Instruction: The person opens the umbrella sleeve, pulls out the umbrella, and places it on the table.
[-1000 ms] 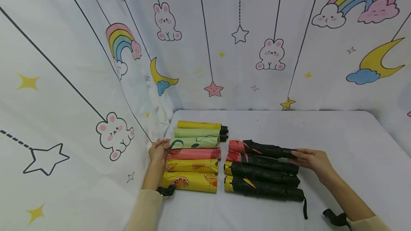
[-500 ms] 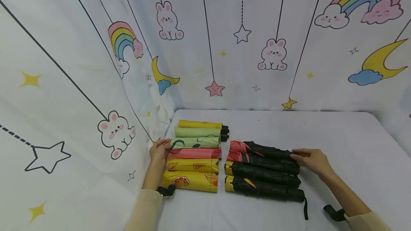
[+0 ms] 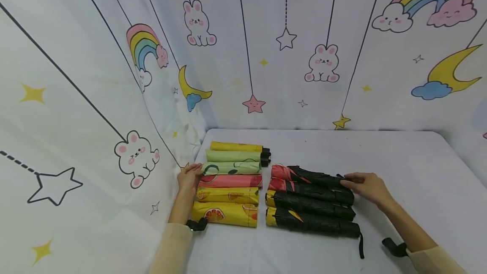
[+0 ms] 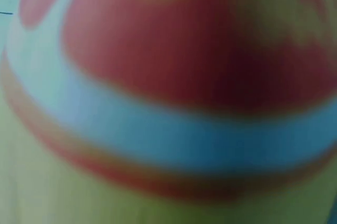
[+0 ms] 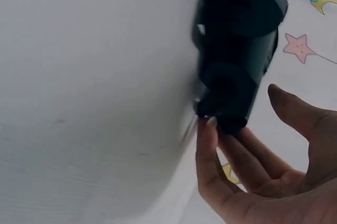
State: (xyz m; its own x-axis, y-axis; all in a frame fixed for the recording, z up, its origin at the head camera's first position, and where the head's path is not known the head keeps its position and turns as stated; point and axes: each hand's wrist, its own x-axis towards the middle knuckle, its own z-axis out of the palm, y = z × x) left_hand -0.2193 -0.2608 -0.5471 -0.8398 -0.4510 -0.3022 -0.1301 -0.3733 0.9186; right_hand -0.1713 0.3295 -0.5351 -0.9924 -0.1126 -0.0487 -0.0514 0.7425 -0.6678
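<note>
In the head view my left hand [image 3: 189, 179] rests at the left end of a green patterned roll [image 3: 231, 168], its fingers extended toward it. My right hand [image 3: 367, 188] touches the right end of the topmost black folded umbrella [image 3: 317, 176], which has a red patterned end. In the right wrist view the fingertips press the umbrella's dark end [image 5: 231, 121] from below, while the thumb [image 5: 295, 110] stands apart from it. The left wrist view is blurred and filled by a yellow fabric [image 4: 63, 192] with an orange slice print, so the left fingers are hidden there.
Below the green roll lie a red roll [image 3: 230, 181] and two yellow rolls [image 3: 224, 214]. Above it are a green one [image 3: 233, 156] and a yellow one [image 3: 236, 146] with black ends. Several more black folded umbrellas [image 3: 316, 223] lie on the white table [image 3: 411, 172]; one has a strap.
My right hand has shifted slightly left and away from me along the top umbrella's end, and that end sticks out less to the right. The left hand stays in place.
</note>
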